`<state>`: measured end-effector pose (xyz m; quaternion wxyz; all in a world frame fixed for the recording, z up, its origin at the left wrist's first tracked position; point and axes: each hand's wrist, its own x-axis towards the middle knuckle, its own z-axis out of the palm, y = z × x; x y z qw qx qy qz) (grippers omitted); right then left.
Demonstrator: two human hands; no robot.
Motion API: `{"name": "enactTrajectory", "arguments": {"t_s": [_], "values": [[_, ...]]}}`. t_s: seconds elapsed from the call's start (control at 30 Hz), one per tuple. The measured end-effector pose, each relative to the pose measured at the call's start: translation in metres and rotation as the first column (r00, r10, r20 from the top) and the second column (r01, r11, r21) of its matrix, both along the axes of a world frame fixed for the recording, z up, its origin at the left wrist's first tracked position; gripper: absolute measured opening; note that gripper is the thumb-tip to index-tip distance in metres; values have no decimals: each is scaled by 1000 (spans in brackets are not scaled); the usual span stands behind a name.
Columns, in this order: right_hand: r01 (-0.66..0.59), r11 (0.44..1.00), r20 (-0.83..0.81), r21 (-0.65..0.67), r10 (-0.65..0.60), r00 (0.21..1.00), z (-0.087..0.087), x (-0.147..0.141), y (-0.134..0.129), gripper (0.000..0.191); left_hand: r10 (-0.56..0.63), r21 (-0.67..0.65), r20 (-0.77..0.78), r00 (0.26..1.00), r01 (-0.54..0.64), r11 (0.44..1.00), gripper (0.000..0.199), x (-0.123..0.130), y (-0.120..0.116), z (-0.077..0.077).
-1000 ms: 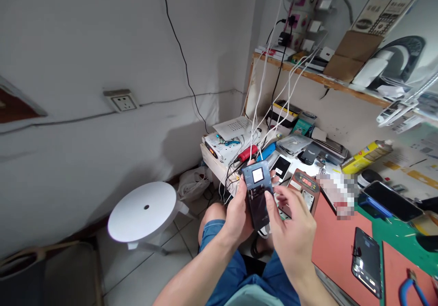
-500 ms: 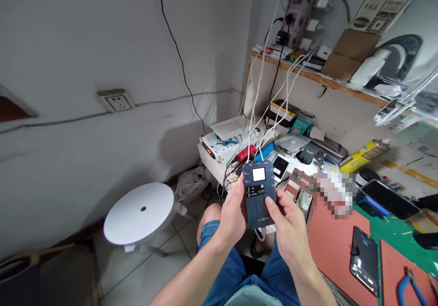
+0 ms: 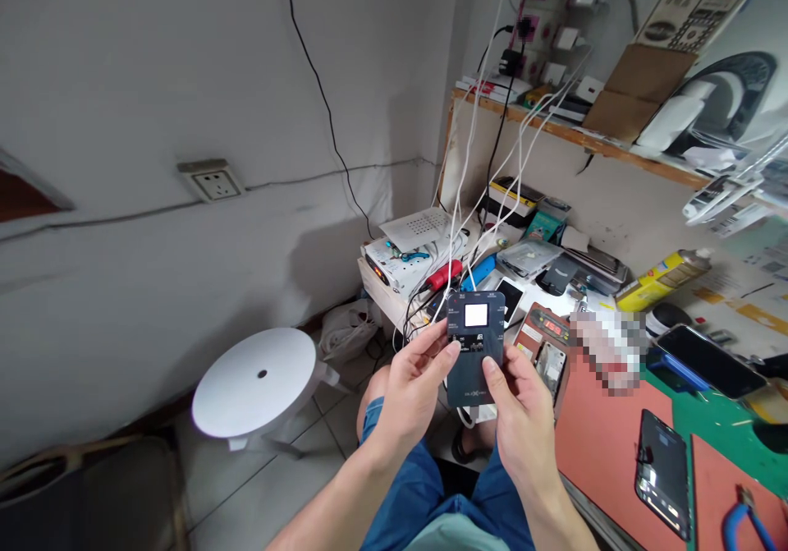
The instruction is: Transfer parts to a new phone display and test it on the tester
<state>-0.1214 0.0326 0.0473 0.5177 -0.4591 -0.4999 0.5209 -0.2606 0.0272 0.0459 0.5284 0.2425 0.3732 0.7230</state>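
Observation:
A flat, dark test box (image 3: 469, 380) with a small lit white screen is held upright over my lap, its face toward me. My right hand (image 3: 523, 399) grips its lower right side, thumb on the front and fingers behind. My left hand (image 3: 414, 383) pinches the left edge, with the thumb lying on the front beside a black strip of connectors below the screen. A white cable runs to the box's top edge. On the bench to the right lies a brown heating station (image 3: 542, 333) with red digits and a phone part set in it.
A round white stool (image 3: 255, 383) stands at the left by the wall. On the bench are a dark phone screen (image 3: 663, 473), blue-handled pliers (image 3: 746, 526), a yellow spray can (image 3: 662, 280) and a white phone (image 3: 510, 295). White cables hang from the stacked sockets above the shelf (image 3: 616, 144).
My left thumb has moved from the box's left edge onto its front, beside the connector strip. My right hand keeps its grip. The view has shifted slightly.

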Motion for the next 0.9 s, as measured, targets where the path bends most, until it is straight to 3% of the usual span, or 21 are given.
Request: {"name": "enactTrajectory", "arguments": {"t_s": [0.53,0.9], "values": [[4,1000,62,5,-4,998,-1,3,-1,47,-60,-39,27,998,61,997,45,-4,-2,8],[33,999,46,-9,-33,998,2,1,-6,44,-43,-22,10,999,43,999,40,-3,0,6]]}}
